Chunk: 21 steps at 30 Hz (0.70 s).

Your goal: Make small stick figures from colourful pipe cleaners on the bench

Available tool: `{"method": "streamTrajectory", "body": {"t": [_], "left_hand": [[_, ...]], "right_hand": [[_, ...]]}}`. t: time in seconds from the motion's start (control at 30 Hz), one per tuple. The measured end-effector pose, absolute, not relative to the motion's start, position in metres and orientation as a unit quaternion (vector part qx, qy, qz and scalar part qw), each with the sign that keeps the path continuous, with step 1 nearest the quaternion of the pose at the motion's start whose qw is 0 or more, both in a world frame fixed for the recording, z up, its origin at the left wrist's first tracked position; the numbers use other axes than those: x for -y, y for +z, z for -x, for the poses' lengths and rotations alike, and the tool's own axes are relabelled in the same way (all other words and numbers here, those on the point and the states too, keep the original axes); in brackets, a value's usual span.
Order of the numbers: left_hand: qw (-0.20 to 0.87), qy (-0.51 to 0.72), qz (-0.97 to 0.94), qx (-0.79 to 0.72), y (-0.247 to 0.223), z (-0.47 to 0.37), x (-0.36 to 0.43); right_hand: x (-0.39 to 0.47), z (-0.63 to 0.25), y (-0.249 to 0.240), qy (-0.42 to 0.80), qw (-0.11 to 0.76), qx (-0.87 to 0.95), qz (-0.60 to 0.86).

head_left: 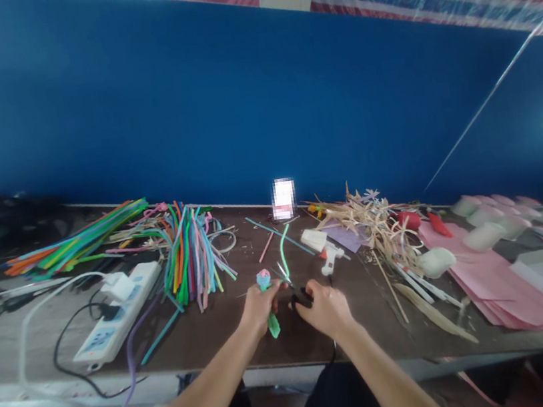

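My left hand (260, 306) is closed around a small craft flower (263, 279) with a pink and blue head, its green lower part (273, 325) sticking out below the fingers. In my right hand (327, 305) are dark-handled scissors (300, 295), their blades pointing up and left, close to my left fingertips. A light green pipe cleaner (283, 250) lies just beyond the blades, its lower end near them. Whether the blades touch it cannot be made out.
Colourful pipe cleaners (192, 252) and a white power strip (118, 316) are on the left. A white glue gun (328, 256), dried straw-coloured pieces (375, 222) and pink sheets (494, 280) lie right. A lit phone (283, 198) stands by the blue wall (217, 103).
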<state>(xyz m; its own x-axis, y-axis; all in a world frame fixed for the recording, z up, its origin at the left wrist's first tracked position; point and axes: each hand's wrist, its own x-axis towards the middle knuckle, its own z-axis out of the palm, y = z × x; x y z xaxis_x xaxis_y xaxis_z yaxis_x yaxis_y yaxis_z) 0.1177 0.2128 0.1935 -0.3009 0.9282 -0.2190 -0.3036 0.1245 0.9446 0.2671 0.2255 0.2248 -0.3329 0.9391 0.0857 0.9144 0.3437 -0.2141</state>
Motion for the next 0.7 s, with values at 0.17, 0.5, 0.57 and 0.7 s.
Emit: {"method": "streamTrajectory", "body": {"t": [0.17,0.5,0.57,0.7], "left_hand": [[0.526,0.598,-0.271,-0.541,0.194,-0.119,-0.213],[0.574,0.6,-0.216,-0.514,0.197,-0.107,-0.213],[0.597,0.597,-0.209,-0.494,0.199,-0.104,-0.213],[0.632,0.585,-0.224,-0.455,0.204,-0.106,-0.213]], "right_hand": [[-0.228,-0.268,0.221,0.062,0.105,0.816,0.565],[-0.231,-0.311,0.229,0.142,0.143,0.749,0.631],[-0.234,-0.341,0.229,0.111,0.103,0.702,0.696],[-0.241,-0.395,0.227,0.077,-0.005,0.67,0.739]]}}
